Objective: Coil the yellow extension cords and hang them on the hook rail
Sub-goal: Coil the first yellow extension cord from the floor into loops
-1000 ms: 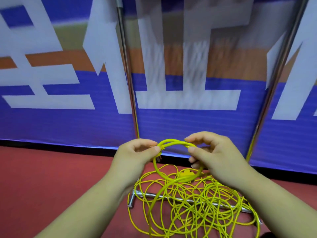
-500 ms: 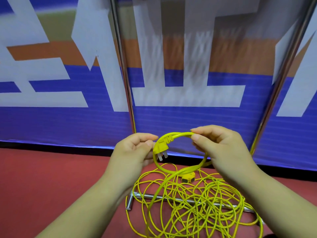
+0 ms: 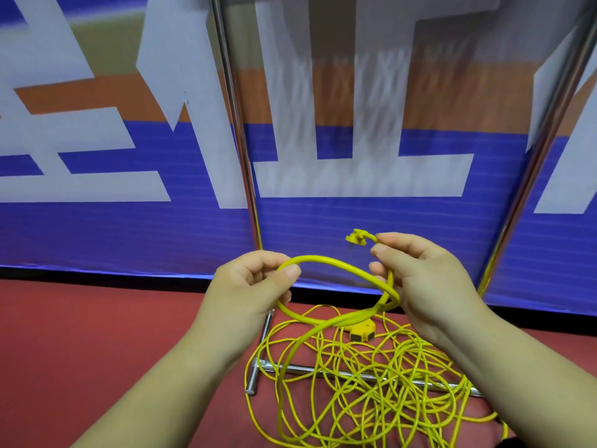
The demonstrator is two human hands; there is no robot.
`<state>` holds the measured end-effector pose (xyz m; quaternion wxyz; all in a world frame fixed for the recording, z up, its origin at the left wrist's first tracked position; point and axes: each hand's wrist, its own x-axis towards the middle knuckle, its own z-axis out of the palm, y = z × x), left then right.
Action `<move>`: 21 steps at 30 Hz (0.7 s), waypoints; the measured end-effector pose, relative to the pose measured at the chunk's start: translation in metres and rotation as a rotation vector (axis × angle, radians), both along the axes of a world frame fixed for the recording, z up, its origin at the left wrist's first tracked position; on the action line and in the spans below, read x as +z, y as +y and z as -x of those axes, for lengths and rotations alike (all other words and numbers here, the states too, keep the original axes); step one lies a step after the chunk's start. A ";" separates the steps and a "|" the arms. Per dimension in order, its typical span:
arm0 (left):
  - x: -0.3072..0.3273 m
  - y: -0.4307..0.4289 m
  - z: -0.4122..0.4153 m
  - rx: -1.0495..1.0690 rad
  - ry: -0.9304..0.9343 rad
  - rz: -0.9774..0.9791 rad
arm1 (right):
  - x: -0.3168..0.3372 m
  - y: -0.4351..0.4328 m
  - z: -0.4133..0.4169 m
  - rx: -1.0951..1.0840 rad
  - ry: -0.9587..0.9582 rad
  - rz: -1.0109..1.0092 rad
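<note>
A thick yellow extension cord (image 3: 339,270) forms one small loop between my hands. My left hand (image 3: 248,289) pinches the loop's left side between thumb and fingers. My right hand (image 3: 420,282) grips the loop's right side, and the cord's yellow plug (image 3: 357,238) sticks out past its fingertips to the left. The cord's tail drops to a tangled pile of thin yellow cord (image 3: 371,389) on the red floor, where a yellow socket block (image 3: 361,331) lies. No hook rail shows.
A blue, white and orange banner wall (image 3: 129,156) stands close ahead behind two upright metal poles (image 3: 239,140) (image 3: 536,176). A metal base bar (image 3: 323,370) of the stand lies on the red floor (image 3: 80,334) under the cord pile.
The plug has passed from beside my left thumb to my right hand's fingertips. My hands have drawn apart, widening the loop, and the view has shifted slightly.
</note>
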<state>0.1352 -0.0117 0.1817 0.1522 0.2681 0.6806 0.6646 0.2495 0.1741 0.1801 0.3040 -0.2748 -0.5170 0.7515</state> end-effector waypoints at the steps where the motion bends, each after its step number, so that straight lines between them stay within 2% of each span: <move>1: 0.001 -0.003 0.002 -0.029 0.017 0.020 | 0.000 0.000 0.000 0.011 -0.010 -0.016; 5: 0.002 -0.013 0.008 -0.133 0.055 0.110 | 0.000 0.002 -0.002 0.073 -0.055 -0.157; 9: 0.000 -0.016 0.009 -0.106 0.125 0.153 | 0.002 0.000 -0.004 0.165 -0.107 -0.289; 15: 0.002 -0.016 0.012 0.073 0.448 0.212 | 0.003 -0.003 -0.005 0.349 -0.121 -0.265; 21: 0.003 -0.012 0.007 -0.001 0.528 0.186 | 0.006 -0.007 -0.006 0.510 -0.122 -0.357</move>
